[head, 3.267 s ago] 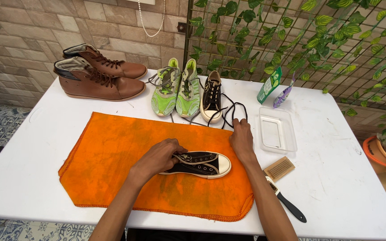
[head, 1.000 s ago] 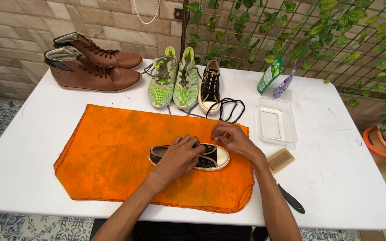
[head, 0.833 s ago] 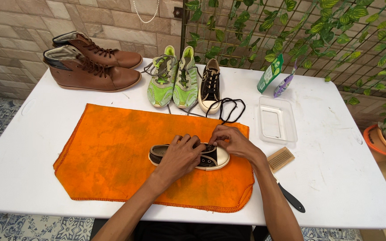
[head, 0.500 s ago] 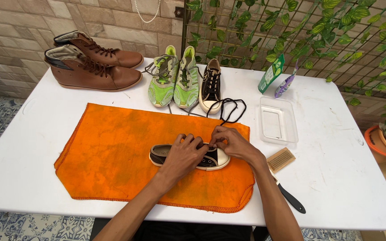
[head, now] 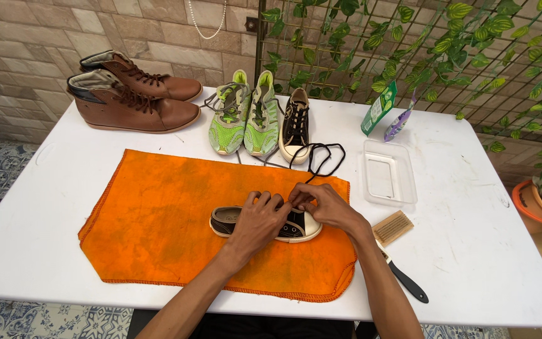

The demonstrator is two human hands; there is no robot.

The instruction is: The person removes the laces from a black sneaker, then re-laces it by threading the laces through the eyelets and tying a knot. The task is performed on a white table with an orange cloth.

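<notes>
Hands point(head: 260, 216) point(head: 322, 206) arch over black sneaker point(head: 296, 225); fingers pinching black lace point(head: 318, 157).

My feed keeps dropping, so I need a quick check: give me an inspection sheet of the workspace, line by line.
Surface: white table with an orange cloth spread across its middle.
Job's things: small black sneaker lying on the cloth; a loose black shoelace runs from it toward the back.
Clutter: brown boots, green running shoes, second black sneaker, clear plastic tray, brush, two sachets.
Grippers: left hand and right hand both on the sneaker, fingers at the lace area.
Cables: a white cord hangs on the wall.
Surroundings: brick wall, leafy trellis, tiled floor.
</notes>
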